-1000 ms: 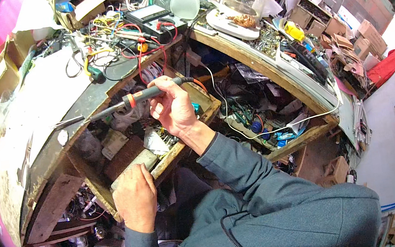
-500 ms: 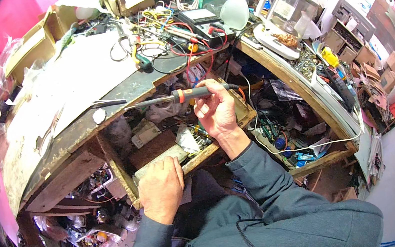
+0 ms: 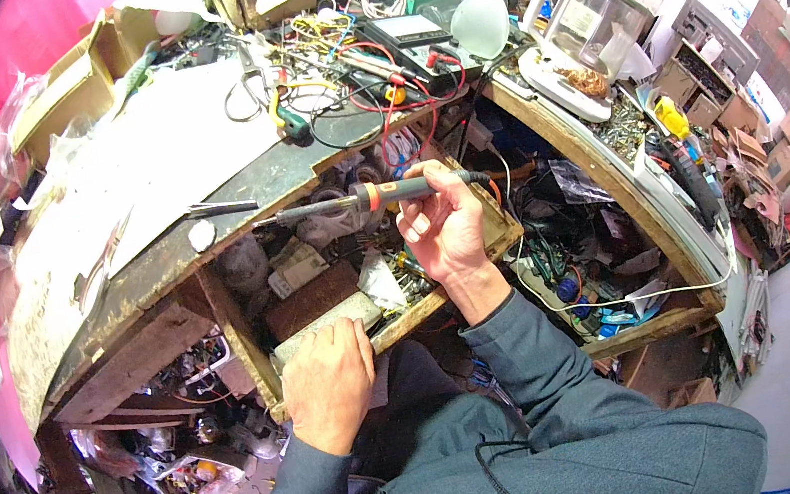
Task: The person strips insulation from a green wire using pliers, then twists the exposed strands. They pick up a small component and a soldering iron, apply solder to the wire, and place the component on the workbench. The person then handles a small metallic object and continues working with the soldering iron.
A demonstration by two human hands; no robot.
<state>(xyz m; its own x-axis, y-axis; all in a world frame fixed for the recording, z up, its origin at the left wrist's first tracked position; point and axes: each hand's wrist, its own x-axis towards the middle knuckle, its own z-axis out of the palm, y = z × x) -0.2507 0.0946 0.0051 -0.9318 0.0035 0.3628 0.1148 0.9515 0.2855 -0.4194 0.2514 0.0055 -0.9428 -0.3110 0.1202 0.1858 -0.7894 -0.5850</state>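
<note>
My right hand is closed round the dark handle of a soldering iron with an orange collar. Its metal shaft and tip point left, held over the open wooden drawer. A cable runs off the back end of the handle. My left hand is wrapped over the front edge of the drawer, knuckles up. Just beyond its fingers lies a pale grey block. Inside the drawer are a brown block, small boxes, a white paper scrap and loose small parts.
Tweezers and a white lump lie at the bench edge by a white sheet. Farther back are green-handled pliers, scissors, tangled leads and a multimeter. A second, cluttered drawer section stands right.
The view has shifted slightly, so most things sit a little to the right. My right hand still holds the soldering iron, its tip slightly lower; my left hand stays on the drawer edge.
</note>
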